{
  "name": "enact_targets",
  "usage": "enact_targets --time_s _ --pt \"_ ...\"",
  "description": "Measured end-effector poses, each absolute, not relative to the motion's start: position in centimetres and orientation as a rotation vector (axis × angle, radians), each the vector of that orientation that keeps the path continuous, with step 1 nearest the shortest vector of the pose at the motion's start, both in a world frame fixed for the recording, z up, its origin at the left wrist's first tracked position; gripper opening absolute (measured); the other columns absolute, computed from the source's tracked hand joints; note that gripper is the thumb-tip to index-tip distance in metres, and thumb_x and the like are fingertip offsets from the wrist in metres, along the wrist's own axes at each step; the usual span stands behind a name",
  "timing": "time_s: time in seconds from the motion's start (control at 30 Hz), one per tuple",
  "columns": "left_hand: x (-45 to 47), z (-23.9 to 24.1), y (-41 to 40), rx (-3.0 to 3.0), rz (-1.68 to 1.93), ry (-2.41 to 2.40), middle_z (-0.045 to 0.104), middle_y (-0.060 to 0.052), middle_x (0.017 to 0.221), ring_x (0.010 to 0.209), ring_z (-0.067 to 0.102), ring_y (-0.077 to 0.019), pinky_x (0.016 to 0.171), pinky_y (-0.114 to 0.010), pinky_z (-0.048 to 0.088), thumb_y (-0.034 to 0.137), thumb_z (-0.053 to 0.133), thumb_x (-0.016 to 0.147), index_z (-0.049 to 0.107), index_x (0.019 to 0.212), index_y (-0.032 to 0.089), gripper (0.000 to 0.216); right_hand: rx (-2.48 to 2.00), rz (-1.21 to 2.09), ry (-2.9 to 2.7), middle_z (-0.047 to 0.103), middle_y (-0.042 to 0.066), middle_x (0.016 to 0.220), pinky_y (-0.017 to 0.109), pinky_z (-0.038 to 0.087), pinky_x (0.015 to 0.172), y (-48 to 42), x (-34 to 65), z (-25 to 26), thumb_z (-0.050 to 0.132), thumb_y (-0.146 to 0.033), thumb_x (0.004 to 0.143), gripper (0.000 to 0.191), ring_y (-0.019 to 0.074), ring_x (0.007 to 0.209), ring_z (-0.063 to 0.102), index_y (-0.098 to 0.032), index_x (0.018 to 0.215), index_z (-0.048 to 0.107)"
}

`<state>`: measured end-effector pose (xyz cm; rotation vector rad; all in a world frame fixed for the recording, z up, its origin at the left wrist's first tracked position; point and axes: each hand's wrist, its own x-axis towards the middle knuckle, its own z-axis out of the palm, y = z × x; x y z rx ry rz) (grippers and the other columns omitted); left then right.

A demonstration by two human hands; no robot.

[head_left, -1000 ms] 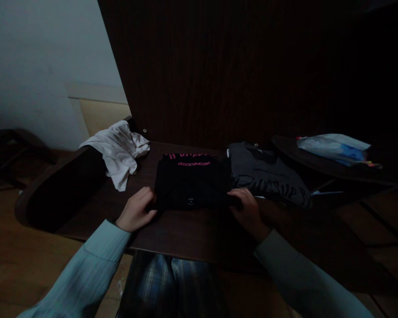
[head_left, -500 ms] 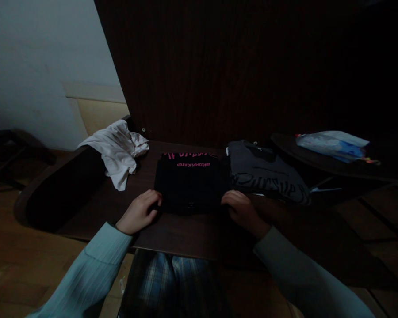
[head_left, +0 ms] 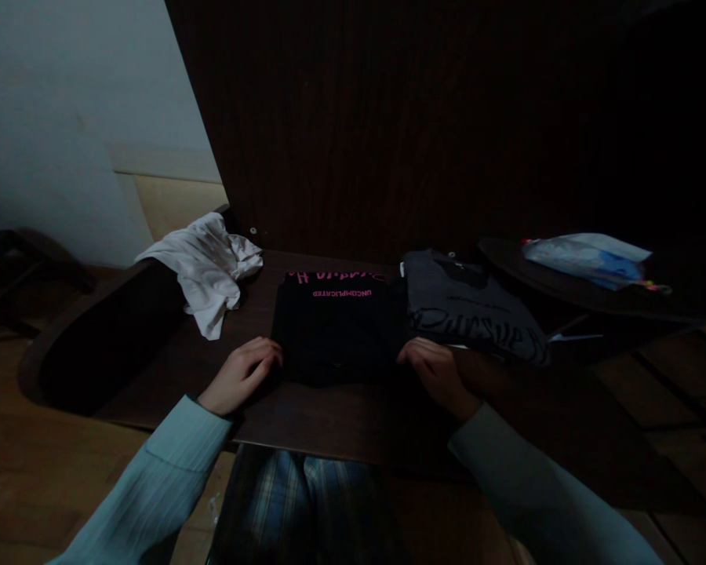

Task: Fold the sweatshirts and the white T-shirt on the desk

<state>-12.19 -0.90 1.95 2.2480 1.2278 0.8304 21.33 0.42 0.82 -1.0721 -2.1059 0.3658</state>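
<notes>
A folded black T-shirt [head_left: 335, 337] with pink lettering lies on the dark wooden bench directly before me. At its near left corner, my left hand [head_left: 247, 370] has its fingers closed together on the fabric edge. My right hand [head_left: 434, 365] pinches the opposite near corner, its fingertips partly lost in the dark cloth. Right of the black shirt lies a dark grey T-shirt [head_left: 471, 302] with black lettering, close against it. A crumpled white cloth [head_left: 212, 271] drapes over the bench's left armrest.
The dark wooden bench [head_left: 306, 420] has a curved left armrest [head_left: 47, 353]. A blue and white plastic packet [head_left: 588, 257] rests on the raised right armrest [head_left: 506, 259]. A tall dark wooden panel [head_left: 388, 133] stands behind. My plaid-covered legs [head_left: 306, 502] are below the front edge.
The near edge of the black T-shirt has come down flatter and slightly closer to me. My left hand has shifted slightly left; the right hand has barely moved.
</notes>
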Motion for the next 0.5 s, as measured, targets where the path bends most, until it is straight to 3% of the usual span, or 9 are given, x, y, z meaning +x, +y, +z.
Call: enact_targets --time_s 0.17,0.27,0.37,0.5 --pt "-12.7 3.1 2.4 1.877 1.152 1.495 0.056 -0.003 0.067 0.068 0.053 -0.0162 0.066 -0.027 0.042 0.038 0.035 0.082 0.054 0.067 0.017 0.032 -1.246 0.278 -1.707 0.062 0.002 0.067 0.027 0.046 0.059 2.3 21.6 2.2 0.043 -0.032 0.083 0.019 0.0152 0.064 0.060 -0.021 0.075 0.055" --pt "-12.2 3.6 6.6 1.686 1.219 1.573 0.054 -0.001 0.064 0.066 0.053 -0.0150 0.065 -0.025 0.043 0.034 0.038 0.078 0.054 0.073 0.017 0.024 -1.244 0.353 -1.690 0.063 0.003 0.073 0.027 0.047 0.059 5.3 21.2 3.4 0.046 -0.030 0.080 0.013 0.0154 0.066 0.061 -0.020 0.085 0.053" --pt "-10.8 3.1 10.5 1.478 1.177 1.765 0.059 -0.003 0.076 0.071 0.056 -0.0153 0.069 -0.026 0.043 0.032 0.042 0.076 0.052 0.083 0.014 0.021 -1.384 0.356 -1.798 0.063 0.002 0.071 0.027 0.046 0.062 9.2 20.3 3.7 0.045 -0.017 0.076 0.015 0.0154 0.065 0.061 -0.019 0.090 0.050" --pt "-9.4 1.5 12.6 1.333 1.163 1.950 0.061 -0.011 0.092 0.088 0.057 -0.0233 0.078 -0.035 0.042 0.037 0.046 0.076 0.051 0.091 0.013 0.028 -1.659 0.421 -1.769 0.061 0.003 0.061 0.029 0.044 0.064 13.7 19.0 2.3 0.049 -0.005 0.065 0.022 0.0188 0.062 0.060 -0.019 0.082 0.052"
